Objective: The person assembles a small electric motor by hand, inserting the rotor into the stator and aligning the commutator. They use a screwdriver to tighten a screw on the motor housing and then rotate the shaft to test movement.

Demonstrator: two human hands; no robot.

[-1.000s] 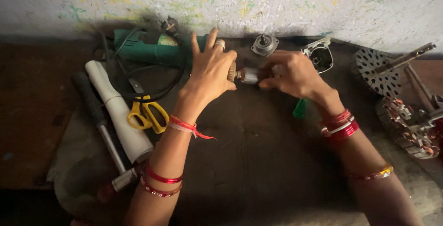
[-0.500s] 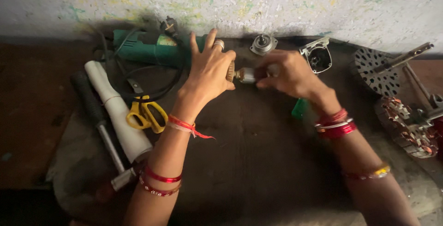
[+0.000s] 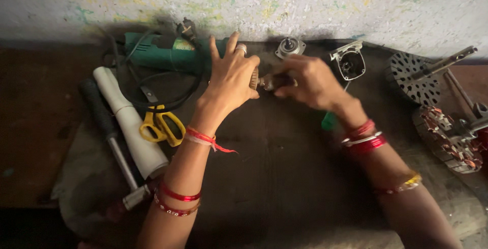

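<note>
1. Two hands meet over a small motor armature (image 3: pixel 265 81), which lies with its long axis left to right, just above the dark mat (image 3: pixel 284 178) near the wall.
2. Left hand (image 3: pixel 233 76) cups the copper-coloured end, fingers spread upward, palm pressed against it.
3. Right hand (image 3: pixel 310 81) is clenched round the shaft end, knuckles up.
4. Open gear housing (image 3: pixel 349 65) behind the right hand; its inside is too dark to read.
5. Green angle grinder (image 3: pixel 168 53) lies behind the left hand, yellow scissors (image 3: pixel 161 126) beside the wrist.

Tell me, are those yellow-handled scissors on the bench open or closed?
Closed. The yellow-handled scissors lie flat beside the white plastic tube, both finger loops together; their blades are partly hidden by the black cable.
</note>
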